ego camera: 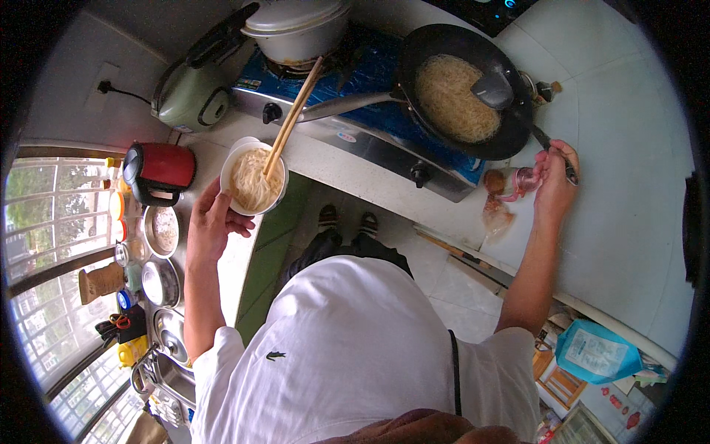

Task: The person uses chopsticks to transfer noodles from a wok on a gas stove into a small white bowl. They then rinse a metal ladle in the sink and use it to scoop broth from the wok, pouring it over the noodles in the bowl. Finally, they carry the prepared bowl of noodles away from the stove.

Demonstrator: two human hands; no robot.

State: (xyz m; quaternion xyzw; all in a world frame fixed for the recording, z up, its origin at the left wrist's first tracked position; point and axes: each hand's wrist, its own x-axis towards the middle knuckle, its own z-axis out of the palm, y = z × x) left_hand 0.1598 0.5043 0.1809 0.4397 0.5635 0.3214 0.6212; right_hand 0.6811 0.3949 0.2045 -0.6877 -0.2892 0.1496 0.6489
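My left hand (pixel 213 216) holds a white bowl (pixel 226 177) by its side. Noodles (pixel 249 183) fill the bowl, and a pair of wooden chopsticks (pixel 294 119) stands tilted in them. On the right, my right hand (pixel 556 177) grips the dark handle of a spatula (pixel 492 92). The spatula's blade is over the right part of a black wok (pixel 444 41), at the edge of more noodles (pixel 455 100). The wok sits on the right side of a gas stove (pixel 366 144), its long metal handle (pixel 349 105) pointing left.
A lidded pot (pixel 299 33) stands on the left burner. Left are a green rice cooker (pixel 191 97), a red electric kettle (pixel 166 166), metal bowls (pixel 161 283) and a sink (pixel 175 380). Seasoning jars (pixel 524 180) and a small plastic bag (pixel 496 219) lie below my right hand's side of the wok.
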